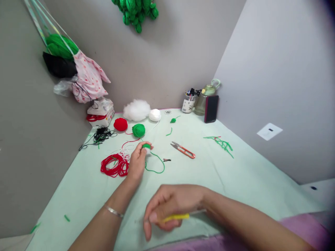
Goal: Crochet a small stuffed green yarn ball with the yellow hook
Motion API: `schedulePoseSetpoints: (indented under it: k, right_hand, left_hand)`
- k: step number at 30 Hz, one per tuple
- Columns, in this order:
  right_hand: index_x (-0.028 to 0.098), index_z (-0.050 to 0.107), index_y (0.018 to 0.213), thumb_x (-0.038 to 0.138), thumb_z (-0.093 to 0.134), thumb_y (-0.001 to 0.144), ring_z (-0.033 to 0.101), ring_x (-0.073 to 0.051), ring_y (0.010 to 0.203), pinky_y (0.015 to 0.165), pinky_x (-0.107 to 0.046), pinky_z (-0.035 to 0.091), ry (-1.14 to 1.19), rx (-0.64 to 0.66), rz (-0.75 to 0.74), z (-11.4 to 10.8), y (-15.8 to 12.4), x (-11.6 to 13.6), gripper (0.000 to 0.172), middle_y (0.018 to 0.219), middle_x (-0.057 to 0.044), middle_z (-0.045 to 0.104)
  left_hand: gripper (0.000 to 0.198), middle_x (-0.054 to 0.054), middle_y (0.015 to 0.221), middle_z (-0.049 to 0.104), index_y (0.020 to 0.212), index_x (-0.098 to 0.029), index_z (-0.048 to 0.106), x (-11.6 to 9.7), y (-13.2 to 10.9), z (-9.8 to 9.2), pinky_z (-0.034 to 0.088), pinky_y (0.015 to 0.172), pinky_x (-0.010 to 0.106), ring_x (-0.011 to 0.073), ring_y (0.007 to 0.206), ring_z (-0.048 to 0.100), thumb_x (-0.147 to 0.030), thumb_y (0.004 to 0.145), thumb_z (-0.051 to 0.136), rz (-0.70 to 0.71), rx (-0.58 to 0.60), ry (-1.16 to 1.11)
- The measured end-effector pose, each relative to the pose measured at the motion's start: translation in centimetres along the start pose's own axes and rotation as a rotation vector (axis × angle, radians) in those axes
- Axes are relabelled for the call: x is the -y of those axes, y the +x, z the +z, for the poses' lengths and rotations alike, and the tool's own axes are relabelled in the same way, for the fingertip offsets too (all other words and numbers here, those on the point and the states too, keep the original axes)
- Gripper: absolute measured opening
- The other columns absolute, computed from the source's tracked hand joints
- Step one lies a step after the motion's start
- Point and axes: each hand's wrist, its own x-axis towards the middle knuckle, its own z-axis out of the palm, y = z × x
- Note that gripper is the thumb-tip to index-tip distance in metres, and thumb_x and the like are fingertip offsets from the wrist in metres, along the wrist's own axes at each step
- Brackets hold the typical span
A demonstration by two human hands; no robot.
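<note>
My left hand (138, 160) is closed around a small green crocheted piece (146, 146), and a tuft of white stuffing (148, 151) shows at its lower edge. From this piece a green strand (162, 167) loops over the table to the right. Nearer to me, my right hand (170, 205) grips a crochet hook by its yellow handle (178, 217); the thin tip at the left is blurred. Beyond my left hand lie a green yarn ball (138, 130) and a red yarn ball (120, 124). Loose red yarn (112, 165) is coiled left of my left wrist.
Orange thread snips (183, 150) and a small dark clip (166, 160) lie mid-table. White fibre stuffing (136, 110), a white yarn ball (155, 115), a pen cup (188, 104), a bottle (201, 103) and a phone (211, 109) line the back. Black yarn (101, 135) lies left, green scraps (222, 143) right.
</note>
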Motion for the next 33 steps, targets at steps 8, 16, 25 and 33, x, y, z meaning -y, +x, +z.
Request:
schedulePoseSetpoints:
  k: [8, 16, 25, 33]
  right_hand:
    - [0.021, 0.077, 0.093, 0.020, 0.061, 0.096, 0.065, -0.021, 0.076, 0.076, -0.033, 0.047, -1.102, -0.836, 0.035, -3.6, -4.1, 1.3, 0.016, 0.079, -0.005, 0.069]
    - [0.021, 0.063, 0.124, 0.032, 0.077, 0.086, 0.064, -0.023, 0.112, 0.096, -0.037, 0.051, -0.405, -0.828, -0.398, -3.5, 0.3, 0.0, 0.042, 0.121, -0.008, 0.068]
    - [0.017, 0.066, 0.078, 0.057, 0.062, 0.094, 0.043, -0.012, 0.053, 0.055, -0.026, 0.033, -0.267, -0.768, -0.365, -4.7, 0.4, -0.8, 0.043, 0.055, 0.005, 0.048]
    - [0.021, 0.056, 0.063, 0.036, 0.074, 0.088, 0.063, -0.017, 0.076, 0.070, -0.031, 0.048, -0.241, -1.017, -0.754, -3.0, 0.4, 0.3, 0.035, 0.087, -0.005, 0.069]
  left_hand:
    - [0.019, 0.003, 0.102, 0.072, 0.106, -0.023, 0.067, -2.7, 0.2, -0.8, 0.051, 0.075, 0.027, 0.0166, 0.087, 0.066, -0.033, 0.091, 0.061, -0.071, 0.033, -0.303]
    - [0.026, 0.006, 0.124, 0.072, 0.109, -0.024, 0.070, -3.0, -2.0, 2.0, 0.054, 0.091, 0.032, 0.0220, 0.107, 0.068, -0.036, 0.087, 0.073, -0.153, 0.103, -0.450]
    - [0.031, 0.003, 0.106, 0.075, 0.112, -0.022, 0.071, -2.6, -2.2, 2.8, 0.056, 0.080, 0.031, 0.0159, 0.079, 0.066, -0.036, 0.084, 0.076, -0.203, 0.070, -0.554]
    - [0.024, 0.003, 0.107, 0.075, 0.108, -0.021, 0.074, -2.2, -1.9, 2.6, 0.050, 0.087, 0.027, 0.0153, 0.093, 0.065, -0.031, 0.087, 0.072, -0.172, -0.013, -0.571]
